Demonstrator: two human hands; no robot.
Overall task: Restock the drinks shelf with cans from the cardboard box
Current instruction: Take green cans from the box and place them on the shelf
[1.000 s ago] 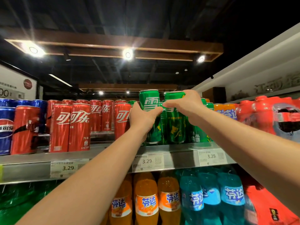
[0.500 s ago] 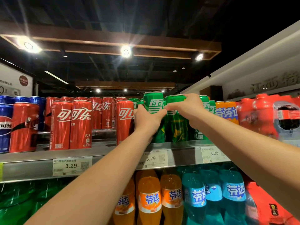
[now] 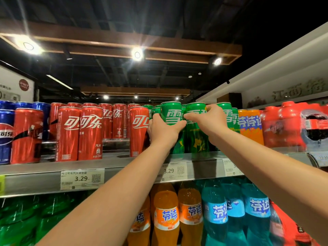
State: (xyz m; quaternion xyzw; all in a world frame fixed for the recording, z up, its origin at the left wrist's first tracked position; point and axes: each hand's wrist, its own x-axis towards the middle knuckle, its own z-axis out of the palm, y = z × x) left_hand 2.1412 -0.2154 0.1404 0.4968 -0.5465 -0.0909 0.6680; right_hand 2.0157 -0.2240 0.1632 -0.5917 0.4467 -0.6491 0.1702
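Curling round one green can (image 3: 170,112), left hand (image 3: 163,133) fingers (image 3: 155,119), right hand (image 3: 208,120) fingers (image 3: 211,107) round neighbouring can (image 3: 195,137)

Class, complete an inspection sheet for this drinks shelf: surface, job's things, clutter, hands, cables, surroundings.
Surface: metal shelf with price tags.
Job's things: left green can and right green can, upright, side by side.
Clutter: nothing seen.
Hands: left hand grips the left green can; right hand grips the right green can.
Cables: nothing seen.
Surroundings: red cans, blue cans, orange cans alongside; bottles below; ceiling lights.
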